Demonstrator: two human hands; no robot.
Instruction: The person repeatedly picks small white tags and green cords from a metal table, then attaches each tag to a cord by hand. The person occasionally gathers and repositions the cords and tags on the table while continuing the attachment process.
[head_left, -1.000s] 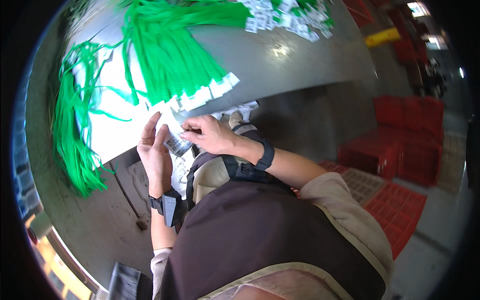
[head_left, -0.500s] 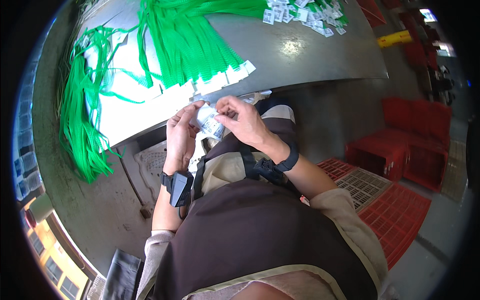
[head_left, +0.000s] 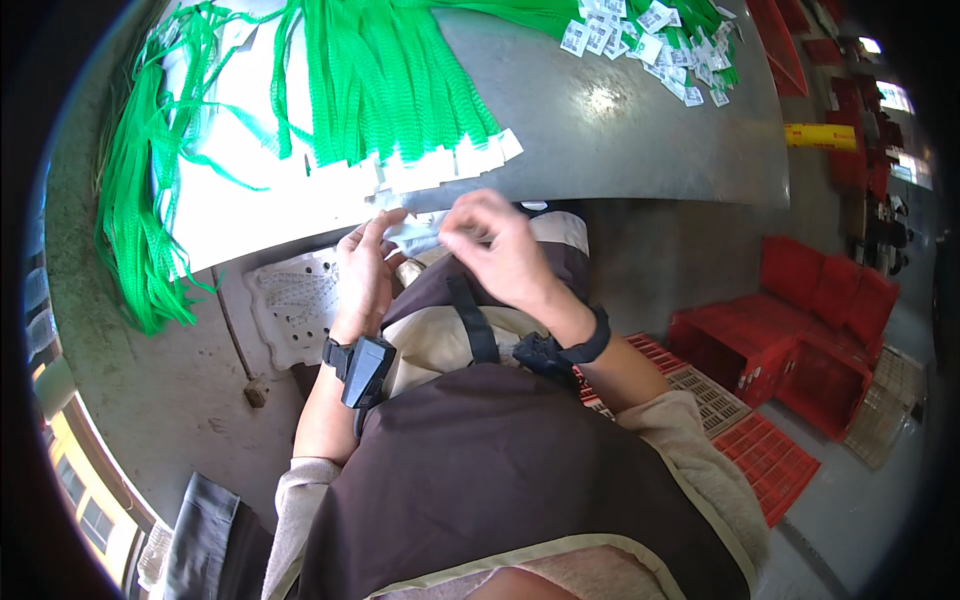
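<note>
Between my hands, just in front of the table edge, is a small pale label (head_left: pixel 415 237), blurred now. My left hand (head_left: pixel 364 265) pinches its left end between thumb and fingers. My right hand (head_left: pixel 503 250) has its fingers curled and smeared by motion, thumb and forefinger closed at the label's right end. Beyond them, green mesh net sleeves (head_left: pixel 385 85) lie side by side on the metal table (head_left: pixel 560 150), white tags (head_left: pixel 480 157) along their near ends. Black devices are strapped to both my wrists.
More green netting (head_left: pixel 140 220) hangs over the table's left side. At the far right of the table lies a heap of printed tags (head_left: pixel 650 50) on green netting. Red crates (head_left: pixel 745 330) stand on the floor to the right, beside a yellow bar (head_left: pixel 820 136). A white perforated stool (head_left: pixel 295 305) is below the table.
The label has turned from showing its printed face to a blurred, pale bluish side. My right hand's fingers have moved around it. The whole view has shifted slightly.
</note>
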